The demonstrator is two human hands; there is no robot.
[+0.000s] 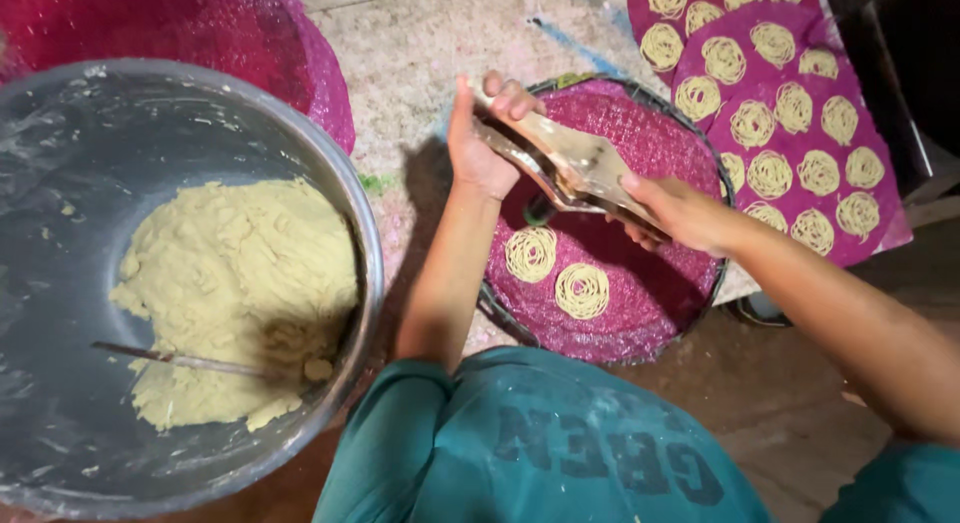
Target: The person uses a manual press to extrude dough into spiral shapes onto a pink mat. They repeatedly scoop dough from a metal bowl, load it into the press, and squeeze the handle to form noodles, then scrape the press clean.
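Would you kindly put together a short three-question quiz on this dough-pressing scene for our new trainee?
1. True or false: both hands grip the wooden press over the round purple tray.
2. How many noodle spirals lie on that tray? A) two B) five C) none
3. What lies in the dough inside the metal bowl?

Key: 1. True: left hand and right hand each hold one end. 2. A. 3. A thin metal utensil.

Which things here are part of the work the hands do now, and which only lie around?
In use: wooden press, held by left hand and right hand; round mesh tray; dough coils.

Lying about: metal bowl of dough; filled mats.
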